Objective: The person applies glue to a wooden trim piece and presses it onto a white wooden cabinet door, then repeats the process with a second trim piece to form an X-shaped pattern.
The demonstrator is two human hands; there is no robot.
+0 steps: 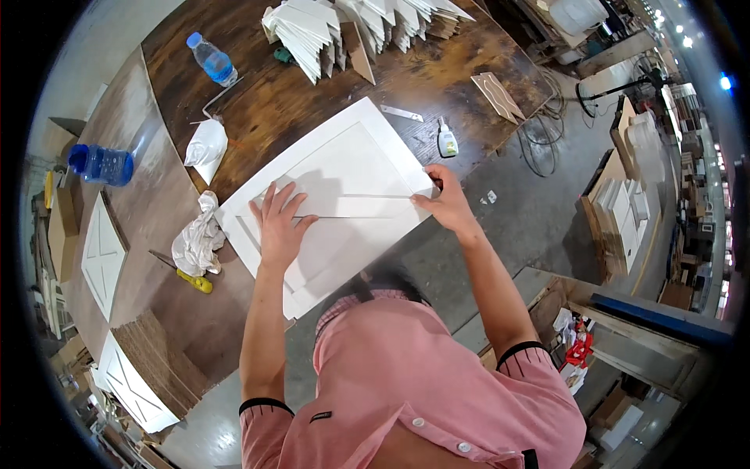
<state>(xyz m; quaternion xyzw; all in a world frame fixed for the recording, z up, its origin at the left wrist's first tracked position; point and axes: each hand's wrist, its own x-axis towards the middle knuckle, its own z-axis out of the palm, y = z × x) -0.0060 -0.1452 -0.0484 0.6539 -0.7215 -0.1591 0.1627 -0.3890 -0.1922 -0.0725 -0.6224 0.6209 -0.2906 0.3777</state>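
Observation:
A white framed panel [355,168], like a cabinet door, lies tilted across the near edge of the wooden table, with a white strip [375,206] running across its middle. My left hand [280,228] rests on the panel's left part, fingers spread, beside the strip's left end. At the panel's right edge my right hand [445,202] grips the frame, thumb on top and fingers bent around the edge near the strip's right end. Just past that edge lie a small white glue bottle [447,144] and a flat metal piece [401,114].
Stacked white pieces [312,35] sit at the table's far side. A blue-capped bottle [211,59], a white bag [207,147], a crumpled cloth [198,238] and a yellow-handled tool [195,281] are on the left. Panels [621,227] lean at the right, near cables [547,129].

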